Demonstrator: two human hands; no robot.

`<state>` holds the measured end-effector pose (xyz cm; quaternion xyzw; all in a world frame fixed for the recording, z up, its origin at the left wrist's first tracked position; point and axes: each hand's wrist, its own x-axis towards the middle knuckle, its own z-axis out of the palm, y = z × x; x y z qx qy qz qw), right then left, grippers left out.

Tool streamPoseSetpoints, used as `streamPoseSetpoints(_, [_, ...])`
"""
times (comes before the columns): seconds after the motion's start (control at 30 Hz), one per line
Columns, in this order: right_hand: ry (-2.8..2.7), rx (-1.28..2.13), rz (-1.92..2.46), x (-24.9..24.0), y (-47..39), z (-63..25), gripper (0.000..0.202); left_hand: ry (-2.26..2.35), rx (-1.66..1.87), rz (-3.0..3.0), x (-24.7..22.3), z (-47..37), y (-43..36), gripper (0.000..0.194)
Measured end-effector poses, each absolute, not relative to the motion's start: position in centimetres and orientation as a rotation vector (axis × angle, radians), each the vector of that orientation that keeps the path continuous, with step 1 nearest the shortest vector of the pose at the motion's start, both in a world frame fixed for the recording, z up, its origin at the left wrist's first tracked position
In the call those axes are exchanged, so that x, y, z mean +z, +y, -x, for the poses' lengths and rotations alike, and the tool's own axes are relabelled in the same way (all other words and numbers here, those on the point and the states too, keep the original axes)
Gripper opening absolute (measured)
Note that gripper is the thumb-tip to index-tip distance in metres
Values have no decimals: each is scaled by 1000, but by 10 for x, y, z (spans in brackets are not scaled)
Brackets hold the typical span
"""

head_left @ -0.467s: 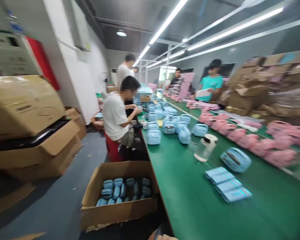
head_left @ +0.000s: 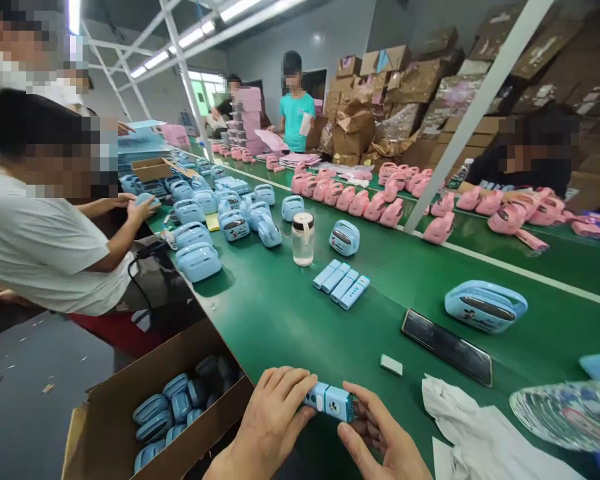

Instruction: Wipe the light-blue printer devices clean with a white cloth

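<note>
Above the near edge of the green table, a small blue rectangular microphone with a mesh end lies crosswise between my hands. My left hand wraps its fingers and thumb around the left end. At the mesh end, the thumb and index finger of my right hand close around the corner edges; its other fingers curl behind. Several matching blue microphones lie side by side farther up the table. Beyond them stands a blue speaker with a handle, and another blue speaker sits to the right.
A black phone, a small white block and a white cloth lie right of my hands. A lidded clear bottle stands mid-table. At left is a carton of blue speakers beside a seated co-worker. Pink speakers line the far side.
The view has swung right and down. Both my hands and the microphone now show clearly; before, only part of a hand showed at the bottom edge. The phone and cloth have come into view.
</note>
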<state>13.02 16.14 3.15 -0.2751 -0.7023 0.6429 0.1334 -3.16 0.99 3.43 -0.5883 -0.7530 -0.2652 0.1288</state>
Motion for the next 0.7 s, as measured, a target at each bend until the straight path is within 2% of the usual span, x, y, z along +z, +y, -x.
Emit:
streamPoseSetpoints(0.2, [-1970,1953,847,35,159,-129,56,-2250,-876,1848,35,36,15,32])
streamPoseSetpoints(0.4, [-1641,2124,830,39,150,-121,65,-2410,-1355,1889,39,25,20,26])
streamPoseSetpoints(0.57, [-1604,2054,818,39,149,-122,70,-2614,-1676,1749,35,10,22,19])
streamPoseSetpoints(0.7, [-1626,2002,818,29,152,-119,75,-2759,-1716,1653,23,9,25,22])
